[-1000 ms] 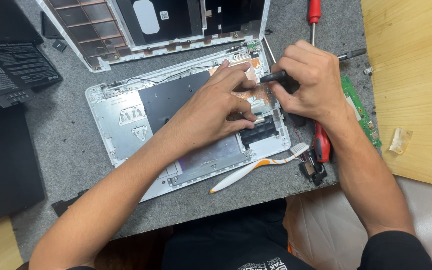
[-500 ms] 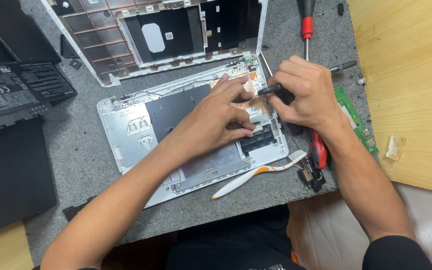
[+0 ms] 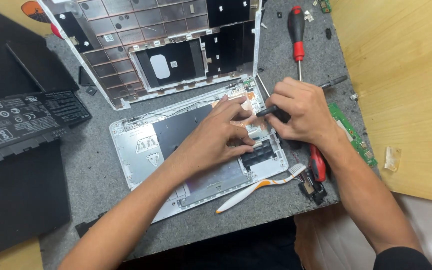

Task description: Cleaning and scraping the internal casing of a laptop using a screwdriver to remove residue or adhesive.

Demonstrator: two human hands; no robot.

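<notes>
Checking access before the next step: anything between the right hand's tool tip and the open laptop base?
Nothing separate. The right hand grips a black tool whose tip is already at the laptop base. The left hand rests flat beside it, its fingers close to the tip.

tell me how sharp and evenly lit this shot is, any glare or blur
Head view: mostly sharp, soft even light; mild sheen on the white laptop shell; faint shadow under the left hand; right hand and its black tool slightly soft.

An electronics repair bench: gutted white laptop shell [image 3: 141,150], red screwdriver [image 3: 296,30], loose green circuit board [image 3: 353,132].
</notes>
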